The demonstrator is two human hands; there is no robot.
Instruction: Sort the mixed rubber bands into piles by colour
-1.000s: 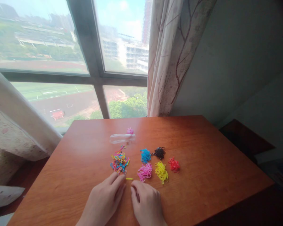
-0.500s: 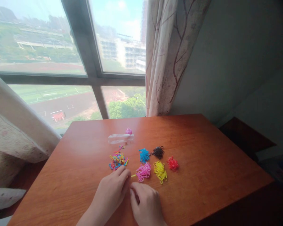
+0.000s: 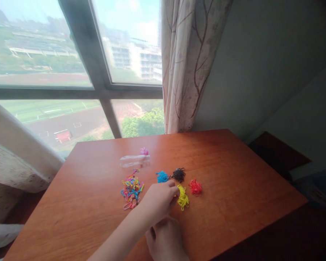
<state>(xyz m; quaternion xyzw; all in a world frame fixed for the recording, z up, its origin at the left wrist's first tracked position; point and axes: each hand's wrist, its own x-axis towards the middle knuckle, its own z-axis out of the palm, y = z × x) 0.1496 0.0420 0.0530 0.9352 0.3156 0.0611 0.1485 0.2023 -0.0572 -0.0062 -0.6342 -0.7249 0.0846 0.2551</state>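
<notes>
My left hand (image 3: pixel 164 197) reaches across to the right, its fingers pinched together at the edge of the yellow rubber band pile (image 3: pixel 183 198). The yellow rubber band seen in its fingers a moment earlier is now lost against that pile. Below, my right hand (image 3: pixel 167 237) rests curled, its fingertips hidden behind my left wrist; I cannot make out what it holds. A mixed heap of coloured rubber bands (image 3: pixel 132 192) lies left of my left forearm. The pink pile is covered by my left hand.
Beyond the hands are a blue pile (image 3: pixel 162 176) and a black pile (image 3: pixel 178 174) of bands, with a red pile (image 3: pixel 196 187) to the right. A clear plastic bag (image 3: pixel 133 161) and a small purple item (image 3: pixel 144 151) lie farther back on the wooden table (image 3: pixel 233 188).
My left hand has moved right, from beside the mixed heap to the yellow pile, crossing over my right hand and covering the pink pile. The view has shifted slightly.
</notes>
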